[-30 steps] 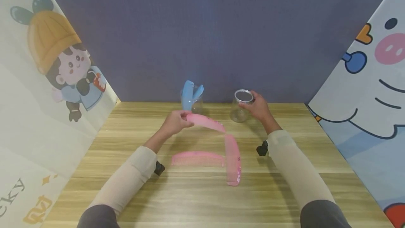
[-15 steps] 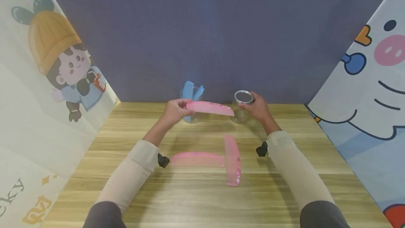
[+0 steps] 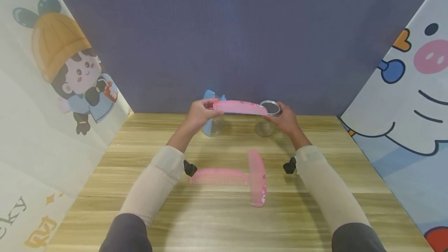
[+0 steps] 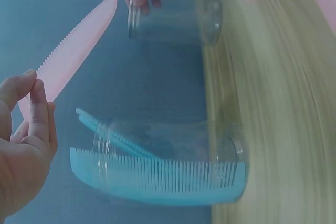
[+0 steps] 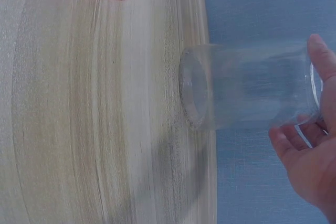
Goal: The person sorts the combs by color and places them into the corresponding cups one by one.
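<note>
My left hand [image 3: 202, 112] pinches one end of a pink comb [image 3: 241, 107], held up off the table with its free end by the rim of a clear jar [image 5: 252, 87]. In the left wrist view the same pink comb [image 4: 79, 48] slants away from the fingertips. My right hand [image 3: 286, 119] grips that jar near its metal-coloured rim [image 3: 270, 107]; the jar stands upright, and nothing shows inside it in the right wrist view. To the left, partly behind my left hand, a second clear jar [image 4: 173, 140] holds blue combs [image 4: 157, 182].
On the wooden table [image 3: 224, 221] lie two more pink combs: one crosswise [image 3: 218, 177], one lengthwise [image 3: 257, 178] to its right. A dark back wall [image 3: 231, 42] rises behind the jars. Printed panels [image 3: 395, 100] flank the table.
The pink comb in my left hand has risen from low over the table and moved right, up to the right jar's rim. My right hand has stayed on that jar.
</note>
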Motion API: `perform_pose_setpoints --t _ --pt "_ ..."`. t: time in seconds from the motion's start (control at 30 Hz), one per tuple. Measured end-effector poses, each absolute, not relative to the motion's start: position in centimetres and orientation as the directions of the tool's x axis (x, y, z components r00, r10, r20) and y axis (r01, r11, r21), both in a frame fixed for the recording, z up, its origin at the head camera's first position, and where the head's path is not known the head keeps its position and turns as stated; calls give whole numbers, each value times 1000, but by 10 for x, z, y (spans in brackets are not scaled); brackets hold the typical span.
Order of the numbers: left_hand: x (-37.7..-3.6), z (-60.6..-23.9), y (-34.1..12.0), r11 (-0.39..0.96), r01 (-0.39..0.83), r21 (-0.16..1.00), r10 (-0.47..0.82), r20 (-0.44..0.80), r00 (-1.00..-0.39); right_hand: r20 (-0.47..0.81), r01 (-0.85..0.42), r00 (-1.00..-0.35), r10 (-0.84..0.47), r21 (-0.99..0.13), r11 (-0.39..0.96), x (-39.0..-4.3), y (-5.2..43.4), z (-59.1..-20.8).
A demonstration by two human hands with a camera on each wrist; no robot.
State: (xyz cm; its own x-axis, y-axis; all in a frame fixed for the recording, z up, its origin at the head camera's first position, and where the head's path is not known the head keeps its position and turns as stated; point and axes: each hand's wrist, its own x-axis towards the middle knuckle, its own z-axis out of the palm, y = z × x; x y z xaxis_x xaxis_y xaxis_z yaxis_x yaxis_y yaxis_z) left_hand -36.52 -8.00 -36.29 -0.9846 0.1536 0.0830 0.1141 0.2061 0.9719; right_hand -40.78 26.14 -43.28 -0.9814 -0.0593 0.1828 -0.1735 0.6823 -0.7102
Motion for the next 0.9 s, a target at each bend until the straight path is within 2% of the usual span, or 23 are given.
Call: perform_pose_setpoints --t 0.53,0.7,0.9 --pt "-385 -354 -44 310 98 946 144 55 -988 204 -198 -976 -71 -720 665 -408 263 -434" --pt "-394 -352 -32 261 94 961 155 54 -986 204 -193 -977 -63 -716 671 -408 262 -434" --pt "-400 -353 -13 232 169 958 151 136 -979 204 -192 -977 -63 -715 672 -407 262 -435"
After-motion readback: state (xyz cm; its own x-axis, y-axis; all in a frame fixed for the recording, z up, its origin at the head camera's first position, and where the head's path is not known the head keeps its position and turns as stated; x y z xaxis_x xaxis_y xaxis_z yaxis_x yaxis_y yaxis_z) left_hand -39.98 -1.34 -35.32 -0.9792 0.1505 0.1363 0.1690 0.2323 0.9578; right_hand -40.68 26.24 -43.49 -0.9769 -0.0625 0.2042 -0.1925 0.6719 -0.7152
